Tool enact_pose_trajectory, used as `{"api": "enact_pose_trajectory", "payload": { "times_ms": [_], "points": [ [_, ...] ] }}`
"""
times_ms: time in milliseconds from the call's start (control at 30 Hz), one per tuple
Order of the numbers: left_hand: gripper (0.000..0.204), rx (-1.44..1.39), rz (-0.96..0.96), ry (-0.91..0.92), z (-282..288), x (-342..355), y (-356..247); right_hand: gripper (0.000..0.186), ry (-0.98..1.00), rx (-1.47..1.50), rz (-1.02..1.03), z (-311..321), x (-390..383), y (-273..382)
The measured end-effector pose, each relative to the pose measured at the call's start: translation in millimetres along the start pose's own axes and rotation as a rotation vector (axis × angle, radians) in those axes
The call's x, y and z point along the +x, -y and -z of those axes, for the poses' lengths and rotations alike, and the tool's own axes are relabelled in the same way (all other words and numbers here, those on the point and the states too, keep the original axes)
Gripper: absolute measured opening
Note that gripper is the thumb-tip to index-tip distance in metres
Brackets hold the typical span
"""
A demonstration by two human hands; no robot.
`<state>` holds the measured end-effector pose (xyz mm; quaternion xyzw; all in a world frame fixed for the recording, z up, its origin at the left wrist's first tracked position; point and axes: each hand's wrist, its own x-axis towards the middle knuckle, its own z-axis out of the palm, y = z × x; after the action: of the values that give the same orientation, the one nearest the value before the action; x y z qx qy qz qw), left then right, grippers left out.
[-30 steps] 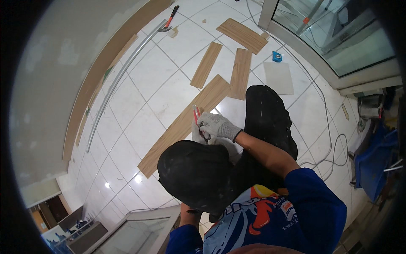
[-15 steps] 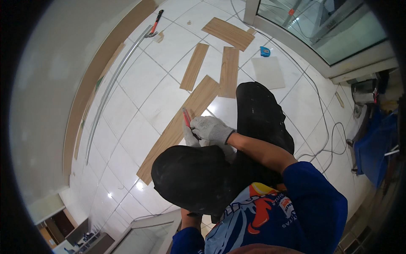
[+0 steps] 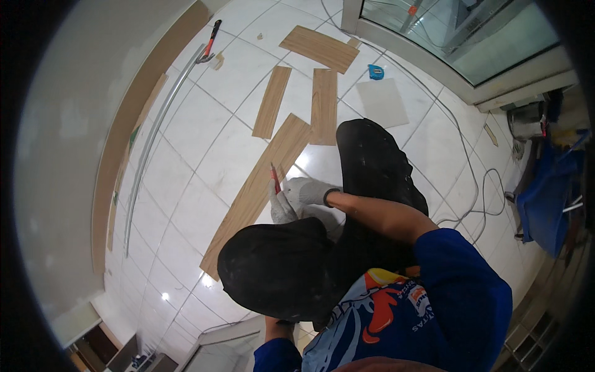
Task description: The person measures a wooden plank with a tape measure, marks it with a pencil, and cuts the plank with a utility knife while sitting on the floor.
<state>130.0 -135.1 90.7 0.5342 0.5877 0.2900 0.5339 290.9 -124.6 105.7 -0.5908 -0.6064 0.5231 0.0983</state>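
Observation:
A red utility knife (image 3: 275,178) points away from me over a long wood-look plank (image 3: 257,180), its grey tip outward. My left hand (image 3: 282,209), in a grey knitted glove, has its fingers closed round the knife's lower part; my left forearm passes beneath my bent left knee. My right hand (image 3: 307,191), gloved alike, is curled in against the left hand beside the handle. What its fingers grip is hidden. The plank lies slantwise on the floor, its near end beside my left knee.
Shorter planks (image 3: 324,105) lie ahead, with a blue tape measure (image 3: 375,72) and a grey square sheet (image 3: 383,102) to their right. A hammer (image 3: 212,42) touches a long metal strip (image 3: 144,146) near the left wall. A cable (image 3: 462,130) runs along the right by the glass door (image 3: 458,37).
The whole view has shifted slightly, the floor items moving left. My right hand has drawn back a little from the knife, and more of my left hand shows.

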Motion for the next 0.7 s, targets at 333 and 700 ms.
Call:
{"api": "enact_pose_trajectory", "payload": {
  "times_ms": [333, 700],
  "points": [
    [0.029, 0.437, -0.477, 0.13, -5.7, 24.4, 5.2, 0.038, -0.179, 0.559, -0.03, 60.1, 34.7, -32.4],
    [0.123, 1.24, -0.314, -0.009, 46.6, 97.0, 20.6, 0.033, -0.827, -0.275, -0.462, 185.4, 59.9, -144.4]
  ]
}}
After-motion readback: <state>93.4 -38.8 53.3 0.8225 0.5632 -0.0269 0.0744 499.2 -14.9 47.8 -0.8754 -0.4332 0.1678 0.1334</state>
